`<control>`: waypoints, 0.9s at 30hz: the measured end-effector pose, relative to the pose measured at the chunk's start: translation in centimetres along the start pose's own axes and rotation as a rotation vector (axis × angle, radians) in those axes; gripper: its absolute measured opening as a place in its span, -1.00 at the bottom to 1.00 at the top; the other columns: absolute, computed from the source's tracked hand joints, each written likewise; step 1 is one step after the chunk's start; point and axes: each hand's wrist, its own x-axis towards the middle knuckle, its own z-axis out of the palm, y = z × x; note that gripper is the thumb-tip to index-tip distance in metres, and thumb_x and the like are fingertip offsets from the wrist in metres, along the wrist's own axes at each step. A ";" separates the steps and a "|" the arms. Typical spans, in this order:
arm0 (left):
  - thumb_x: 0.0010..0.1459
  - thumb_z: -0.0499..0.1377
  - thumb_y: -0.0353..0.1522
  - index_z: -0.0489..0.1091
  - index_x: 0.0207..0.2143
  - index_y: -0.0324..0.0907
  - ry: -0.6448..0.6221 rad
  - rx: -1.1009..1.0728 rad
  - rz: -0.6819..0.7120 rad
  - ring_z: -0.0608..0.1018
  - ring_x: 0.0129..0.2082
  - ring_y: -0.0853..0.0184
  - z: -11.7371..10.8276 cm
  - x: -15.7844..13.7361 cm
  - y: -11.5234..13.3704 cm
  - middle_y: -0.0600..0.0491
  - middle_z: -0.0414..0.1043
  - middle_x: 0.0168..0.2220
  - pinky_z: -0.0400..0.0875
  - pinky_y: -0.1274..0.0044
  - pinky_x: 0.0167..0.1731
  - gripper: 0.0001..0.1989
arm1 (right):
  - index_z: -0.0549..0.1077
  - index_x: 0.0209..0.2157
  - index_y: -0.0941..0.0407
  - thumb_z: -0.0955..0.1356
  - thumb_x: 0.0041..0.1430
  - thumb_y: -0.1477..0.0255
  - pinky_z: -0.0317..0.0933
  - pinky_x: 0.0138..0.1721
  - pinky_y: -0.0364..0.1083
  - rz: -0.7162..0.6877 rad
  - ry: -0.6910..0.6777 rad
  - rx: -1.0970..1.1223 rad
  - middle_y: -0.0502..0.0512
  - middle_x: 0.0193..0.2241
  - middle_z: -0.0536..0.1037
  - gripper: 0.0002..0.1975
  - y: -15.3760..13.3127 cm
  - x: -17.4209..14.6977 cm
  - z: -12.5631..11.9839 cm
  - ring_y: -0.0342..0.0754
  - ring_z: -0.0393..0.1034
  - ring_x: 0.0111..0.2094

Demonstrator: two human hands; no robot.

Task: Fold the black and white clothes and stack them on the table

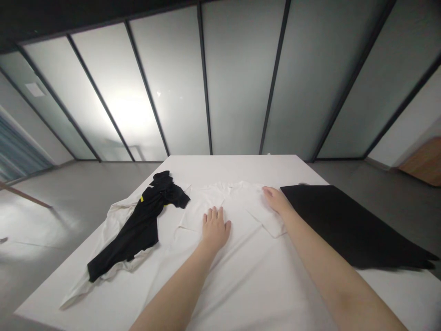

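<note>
A white T-shirt point(241, 248) lies spread on the white table, its collar at the far side and its sleeves turned inward over the chest. My left hand point(215, 228) rests flat on the shirt near the left sleeve, fingers stretched out. Over by the right shoulder, my right hand point(274, 199) lies on the fabric with its fingers extended and close together. Nothing shows gripped in either hand. Some creases run across the shirt's body, and its lower end passes out of view between my forearms.
To the left, a crumpled black garment point(143, 230) with yellow marks lies over white cloth point(117, 214). A flat black sheet or folded cloth point(347, 225) covers the right side of the white table point(237, 166). Frosted glass panels point(237, 82) stand behind.
</note>
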 end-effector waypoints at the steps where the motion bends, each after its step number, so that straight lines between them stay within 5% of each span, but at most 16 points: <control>1: 0.43 -0.05 -0.11 0.11 0.45 -0.33 0.005 0.014 -0.024 0.19 0.44 -0.10 0.1 0.1 0.0 -0.31 0.14 0.44 0.07 0.08 0.38 -0.30 | 0.48 0.23 0.16 0.11 0.45 0.43 0.16 0.28 -0.04 -0.003 0.009 -0.005 0.25 0.22 0.52 -0.50 -0.1 -0.2 -0.1 0.03 0.38 0.25; 7: 0.40 -0.07 -0.06 0.10 0.46 -0.38 -0.037 0.061 -0.074 0.11 0.47 -0.15 0.4 0.4 0.1 -0.35 0.05 0.47 0.01 0.04 0.39 -0.24 | 0.50 0.19 0.19 0.20 0.40 0.39 0.13 0.29 0.06 0.003 -0.043 -0.079 0.33 0.23 0.50 -0.55 -1.5 -1.0 0.4 0.17 0.38 0.23; 16: 0.40 -0.08 -0.06 0.08 0.47 -0.38 -0.048 0.056 -0.065 0.07 0.48 -0.15 0.3 0.3 0.2 -0.35 0.00 0.48 -0.02 0.03 0.40 -0.23 | 0.19 0.45 0.03 0.17 0.45 0.20 -0.16 0.40 0.32 -0.029 -0.192 -0.137 0.27 0.50 0.06 -0.39 -4.2 -6.8 1.6 0.39 -0.07 0.48; 20: 0.39 -0.06 -0.07 0.08 0.47 -0.35 -0.060 0.023 -0.049 0.06 0.49 -0.14 0.1 0.3 -0.1 -0.35 -0.01 0.48 -0.02 0.02 0.40 -0.24 | 0.23 0.43 0.02 0.14 0.47 0.19 -0.15 0.44 0.22 -0.147 -0.232 -0.060 0.18 0.49 0.09 -0.41 -2.6 -8.4 0.7 0.26 -0.08 0.49; 27: 0.40 -0.07 -0.08 0.08 0.47 -0.35 -0.067 0.017 -0.019 0.08 0.49 -0.14 0.1 0.3 -0.2 -0.35 0.01 0.48 -0.01 0.02 0.39 -0.26 | 0.23 0.43 0.09 0.15 0.45 0.18 -0.11 0.43 0.22 -0.021 -0.199 -0.163 0.27 0.47 0.12 -0.39 0.0 -9.4 -0.6 0.28 -0.02 0.48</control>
